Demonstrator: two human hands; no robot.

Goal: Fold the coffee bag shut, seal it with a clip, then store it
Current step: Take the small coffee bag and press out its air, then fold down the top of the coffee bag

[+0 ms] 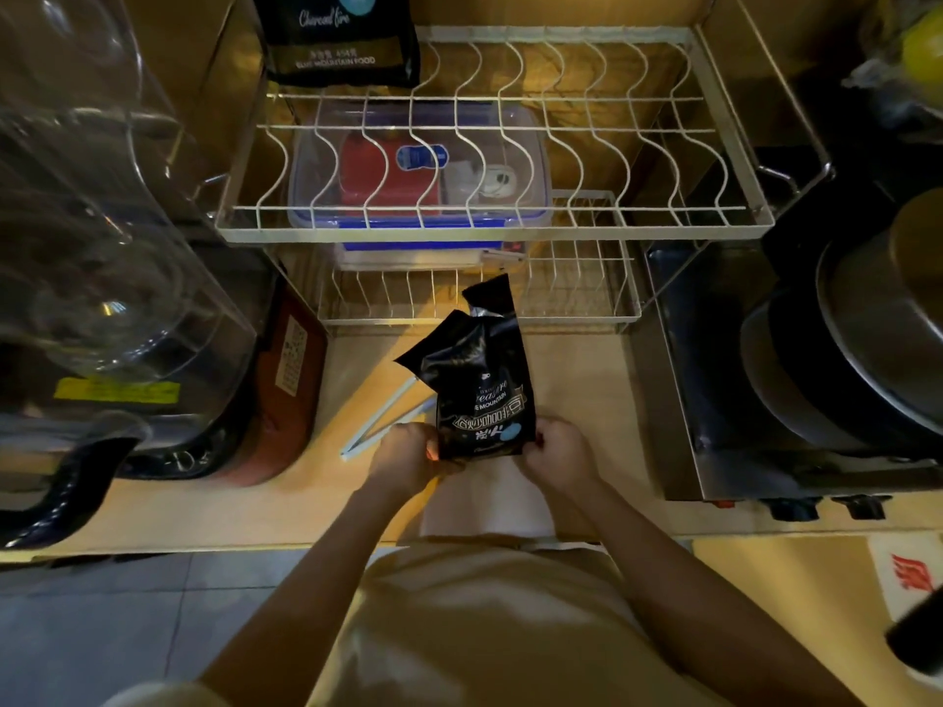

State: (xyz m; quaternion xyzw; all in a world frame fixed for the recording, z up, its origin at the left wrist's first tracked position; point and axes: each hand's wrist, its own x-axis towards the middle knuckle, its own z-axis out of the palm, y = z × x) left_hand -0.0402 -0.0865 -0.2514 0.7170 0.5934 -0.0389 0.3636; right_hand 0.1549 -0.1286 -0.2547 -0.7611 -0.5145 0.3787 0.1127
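A black coffee bag [477, 380] with white lettering lies on the wooden counter, its crumpled open top pointing away from me toward the rack. My left hand [405, 451] grips the bag's near left corner and my right hand [559, 451] grips its near right corner. A long pale blue clip [380, 423] lies open on the counter just left of the bag, partly under my left hand. A second black coffee bag [339, 38] stands on the upper tier of the rack at the back left.
A white wire dish rack [663, 227] stands behind the bag, with a clear blue-lidded box [418, 176] under its top tier. A blender with a glass jug [102, 247] stands at left. A steel appliance with pots [816, 375] stands at right.
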